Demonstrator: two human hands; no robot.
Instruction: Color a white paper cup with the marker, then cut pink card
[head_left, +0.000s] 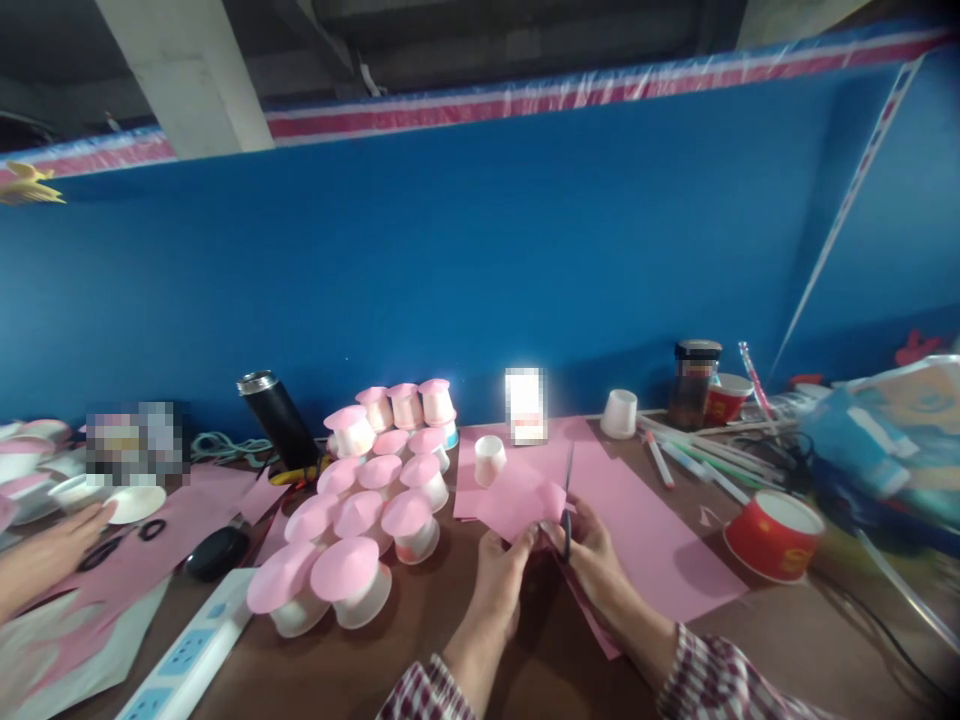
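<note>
My left hand (501,572) pinches the lower edge of a piece of pink paper (517,497) above the brown table. Closed round the dark handle of a pair of scissors (568,530) is my right hand (596,555); the blades point up and away, at the paper's right edge. I cannot make out how far the blades are apart. Larger pink sheets (641,520) lie beneath and to the right. Just behind the held paper stands a small white paper cup (490,460). To the left, several paper cups with pink cone tops (346,568) stand in a group.
A co-worker's hand (56,552) reaches in at far left, near a white lid (136,504). A power strip (184,650), a black mouse (217,553) and a black flask (277,415) stand left. Rightward are a red paper bowl (774,537), pens (658,460) and a white cup (619,414).
</note>
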